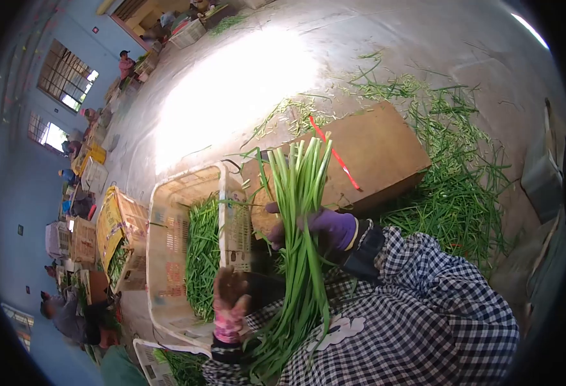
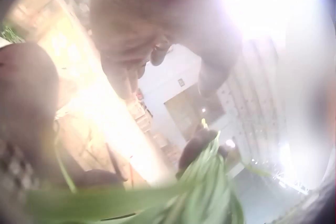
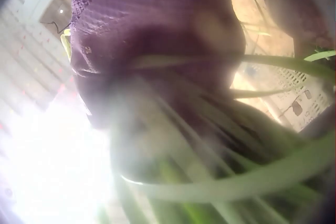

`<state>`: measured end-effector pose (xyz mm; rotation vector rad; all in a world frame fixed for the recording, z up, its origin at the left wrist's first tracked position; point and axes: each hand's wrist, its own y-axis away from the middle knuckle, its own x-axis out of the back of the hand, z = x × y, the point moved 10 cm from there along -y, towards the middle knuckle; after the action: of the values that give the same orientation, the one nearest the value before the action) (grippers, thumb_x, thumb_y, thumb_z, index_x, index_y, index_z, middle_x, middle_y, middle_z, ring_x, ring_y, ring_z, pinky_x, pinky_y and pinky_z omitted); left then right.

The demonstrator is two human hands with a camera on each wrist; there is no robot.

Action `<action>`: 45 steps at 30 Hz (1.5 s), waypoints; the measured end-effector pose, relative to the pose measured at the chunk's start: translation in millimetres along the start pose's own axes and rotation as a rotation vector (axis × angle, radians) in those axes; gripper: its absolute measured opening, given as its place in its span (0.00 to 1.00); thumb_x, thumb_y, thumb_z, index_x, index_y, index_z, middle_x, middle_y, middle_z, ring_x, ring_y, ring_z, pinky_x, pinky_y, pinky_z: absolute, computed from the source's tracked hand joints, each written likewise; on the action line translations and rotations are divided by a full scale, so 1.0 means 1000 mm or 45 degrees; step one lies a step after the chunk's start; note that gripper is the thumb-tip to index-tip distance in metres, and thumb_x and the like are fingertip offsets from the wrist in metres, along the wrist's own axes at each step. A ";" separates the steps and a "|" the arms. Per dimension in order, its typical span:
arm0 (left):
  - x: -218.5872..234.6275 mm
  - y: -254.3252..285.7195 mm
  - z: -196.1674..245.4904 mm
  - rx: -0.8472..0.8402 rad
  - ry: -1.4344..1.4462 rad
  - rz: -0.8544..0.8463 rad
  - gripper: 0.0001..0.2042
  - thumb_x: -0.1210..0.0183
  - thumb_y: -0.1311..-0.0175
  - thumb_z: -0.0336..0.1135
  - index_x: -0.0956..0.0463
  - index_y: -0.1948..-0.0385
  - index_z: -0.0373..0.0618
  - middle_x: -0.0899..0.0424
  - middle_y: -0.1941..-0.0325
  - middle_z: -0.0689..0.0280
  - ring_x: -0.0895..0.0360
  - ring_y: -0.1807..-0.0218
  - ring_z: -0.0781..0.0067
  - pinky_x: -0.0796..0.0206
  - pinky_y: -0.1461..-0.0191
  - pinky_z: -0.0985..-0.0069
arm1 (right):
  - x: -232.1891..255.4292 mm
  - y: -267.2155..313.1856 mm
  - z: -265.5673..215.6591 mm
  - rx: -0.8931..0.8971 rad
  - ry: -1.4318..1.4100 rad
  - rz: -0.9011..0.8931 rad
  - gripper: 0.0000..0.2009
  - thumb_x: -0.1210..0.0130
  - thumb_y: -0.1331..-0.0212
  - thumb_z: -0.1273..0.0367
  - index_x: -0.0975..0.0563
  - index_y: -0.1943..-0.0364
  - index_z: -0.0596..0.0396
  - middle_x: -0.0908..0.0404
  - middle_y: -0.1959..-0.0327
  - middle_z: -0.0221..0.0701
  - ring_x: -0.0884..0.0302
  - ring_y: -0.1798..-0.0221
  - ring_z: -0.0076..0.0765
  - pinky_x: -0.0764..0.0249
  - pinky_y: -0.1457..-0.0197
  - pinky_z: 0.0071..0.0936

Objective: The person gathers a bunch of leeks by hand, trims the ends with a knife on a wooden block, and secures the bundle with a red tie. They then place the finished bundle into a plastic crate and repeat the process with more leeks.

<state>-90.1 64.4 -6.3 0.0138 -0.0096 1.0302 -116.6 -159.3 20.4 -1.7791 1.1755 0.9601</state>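
Observation:
My right hand [image 1: 324, 228], in a purple glove, grips a bunch of leafy green stalks [image 1: 302, 174] around its middle. The pale cut ends point up and away, while the long flat leaves hang down over the checked clothing. In the right wrist view, stalks [image 3: 173, 182] spread out below the purple glove [image 3: 157, 35]. My left hand [image 1: 230, 299], in a pink and dark glove, is raised beside the crate with its fingers loosely bent and nothing in them. The left wrist view is hazy; the bunch [image 2: 205, 192] shows at its bottom.
A pale plastic crate [image 1: 160, 283] holding cut greens [image 1: 202, 257] stands to the left. Ahead is a brown box [image 1: 379, 141] with a red strap [image 1: 337, 157]. Trimmings [image 1: 450, 161] cover the floor at right. Other people [image 1: 70, 315] and crates line the left wall.

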 end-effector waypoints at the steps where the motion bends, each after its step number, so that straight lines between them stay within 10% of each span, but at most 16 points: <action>1: 0.006 -0.004 0.006 -0.006 0.006 0.027 0.41 0.39 0.56 0.21 0.50 0.36 0.47 0.43 0.34 0.60 0.39 0.37 0.62 0.44 0.36 0.69 | 0.001 -0.004 0.008 -0.013 0.060 -0.064 0.33 0.47 0.47 0.68 0.47 0.37 0.59 0.25 0.52 0.43 0.26 0.50 0.43 0.31 0.45 0.39; 4: -0.064 -0.034 0.029 0.033 0.465 -0.263 0.47 0.35 0.56 0.26 0.57 0.34 0.49 0.45 0.34 0.59 0.41 0.37 0.58 0.43 0.37 0.65 | -0.015 -0.013 0.028 -0.143 0.050 -0.116 0.30 0.48 0.48 0.76 0.43 0.38 0.58 0.25 0.52 0.41 0.27 0.50 0.39 0.31 0.45 0.37; 8: -0.114 -0.036 0.011 -0.359 -0.660 -0.251 0.46 0.33 0.55 0.29 0.59 0.35 0.45 0.42 0.38 0.56 0.36 0.42 0.71 0.36 0.44 0.74 | -0.020 -0.017 0.019 0.197 0.946 -0.087 0.29 0.41 0.52 0.71 0.37 0.42 0.58 0.25 0.52 0.36 0.28 0.50 0.30 0.32 0.45 0.29; 10: -0.126 -0.043 -0.030 0.127 -0.184 -0.219 0.34 0.37 0.53 0.26 0.45 0.42 0.37 0.30 0.47 0.56 0.26 0.52 0.70 0.30 0.53 0.76 | -0.024 -0.007 -0.001 0.161 1.663 0.123 0.29 0.40 0.53 0.72 0.36 0.43 0.57 0.25 0.52 0.34 0.28 0.50 0.30 0.31 0.46 0.29; 14: -0.145 -0.033 -0.039 0.367 0.168 -0.190 0.17 0.41 0.51 0.20 0.30 0.57 0.36 0.22 0.65 0.59 0.24 0.72 0.69 0.31 0.74 0.77 | 0.019 0.016 -0.044 0.676 0.910 0.536 0.28 0.40 0.52 0.72 0.36 0.44 0.56 0.24 0.55 0.34 0.27 0.55 0.27 0.30 0.49 0.27; 18: -0.145 -0.026 -0.046 0.565 0.145 -0.131 0.13 0.45 0.53 0.17 0.28 0.62 0.35 0.21 0.70 0.62 0.26 0.78 0.75 0.34 0.77 0.80 | -0.014 0.021 -0.098 1.036 1.556 0.507 0.24 0.40 0.52 0.70 0.31 0.47 0.53 0.23 0.59 0.30 0.26 0.59 0.26 0.29 0.55 0.26; 20: -0.152 -0.026 -0.039 0.492 0.220 -0.216 0.11 0.45 0.48 0.20 0.27 0.62 0.38 0.20 0.68 0.64 0.25 0.75 0.77 0.32 0.74 0.83 | 0.005 0.019 -0.104 0.622 1.520 0.709 0.18 0.39 0.53 0.69 0.25 0.55 0.52 0.22 0.63 0.29 0.26 0.62 0.26 0.30 0.61 0.27; 24: -0.163 -0.026 -0.035 0.477 0.103 -0.371 0.10 0.44 0.48 0.21 0.27 0.63 0.39 0.20 0.69 0.65 0.26 0.76 0.79 0.32 0.74 0.83 | -0.019 0.022 -0.131 0.554 1.965 0.704 0.08 0.43 0.51 0.69 0.23 0.67 0.57 0.25 0.75 0.33 0.27 0.74 0.25 0.32 0.68 0.22; 37: -0.185 -0.018 -0.038 0.560 0.164 -0.611 0.12 0.42 0.51 0.18 0.26 0.63 0.38 0.21 0.72 0.64 0.27 0.80 0.77 0.34 0.78 0.81 | 0.050 0.208 -0.311 1.171 1.254 1.470 0.08 0.49 0.43 0.64 0.25 0.72 0.53 0.31 0.81 0.20 0.47 0.87 0.09 0.51 0.86 0.09; 40: -0.180 -0.019 -0.044 0.557 0.095 -0.589 0.12 0.41 0.51 0.20 0.26 0.63 0.38 0.21 0.72 0.64 0.27 0.80 0.77 0.34 0.78 0.81 | 0.098 0.280 -0.350 0.331 2.257 1.848 0.09 0.51 0.44 0.65 0.24 0.70 0.55 0.23 0.77 0.31 0.28 0.80 0.28 0.33 0.76 0.25; 41: -0.177 -0.020 -0.049 0.571 0.008 -0.562 0.11 0.41 0.50 0.20 0.26 0.63 0.38 0.21 0.72 0.65 0.27 0.80 0.77 0.34 0.78 0.81 | 0.129 0.297 -0.351 -0.358 3.148 1.794 0.11 0.48 0.50 0.66 0.22 0.63 0.51 0.20 0.67 0.39 0.21 0.64 0.44 0.27 0.61 0.37; 43: -0.175 -0.024 -0.049 0.526 0.047 -0.536 0.11 0.41 0.50 0.21 0.26 0.63 0.38 0.21 0.73 0.65 0.26 0.79 0.77 0.34 0.78 0.81 | 0.128 0.307 -0.290 -1.678 2.961 1.657 0.19 0.46 0.56 0.64 0.22 0.56 0.46 0.21 0.58 0.41 0.27 0.48 0.43 0.31 0.45 0.36; 45: -0.174 -0.026 -0.044 0.418 0.133 -0.463 0.11 0.40 0.49 0.22 0.26 0.63 0.38 0.21 0.74 0.65 0.26 0.79 0.78 0.35 0.78 0.80 | 0.118 0.282 -0.274 -1.175 2.735 1.601 0.14 0.44 0.56 0.62 0.20 0.64 0.51 0.20 0.69 0.39 0.21 0.62 0.40 0.27 0.55 0.35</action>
<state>-156.9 -97.2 -53.0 0.2522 0.2494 0.6584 -303.1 -522.1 -28.1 -2.4302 3.8693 -0.7775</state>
